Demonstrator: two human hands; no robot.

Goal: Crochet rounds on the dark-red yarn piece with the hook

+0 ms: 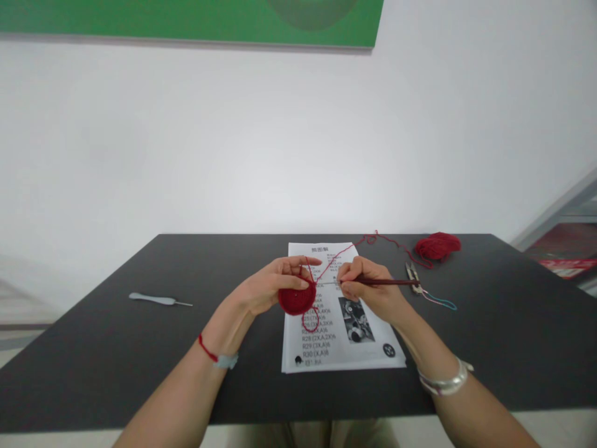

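A round piece of red crochet [297,300] is pinched between the thumb and fingers of my left hand [275,280]. Red yarn passes over the raised index finger of that hand, and a loose red loop hangs below the disc. My right hand [366,283] grips a crochet hook [387,282] with a dark reddish-brown handle, its thin metal shaft pointing left. The hook's tip meets the right edge of the crochet piece; whether it sits inside a stitch is too small to tell.
Printed pattern sheets [326,361] lie under my hands on the black table [140,361]. A red yarn ball [438,246] feeds a strand from the back right. Thread snips [413,277] with a cord are nearer. At left lies a grey-handled hook [158,300]. A white wall rises behind.
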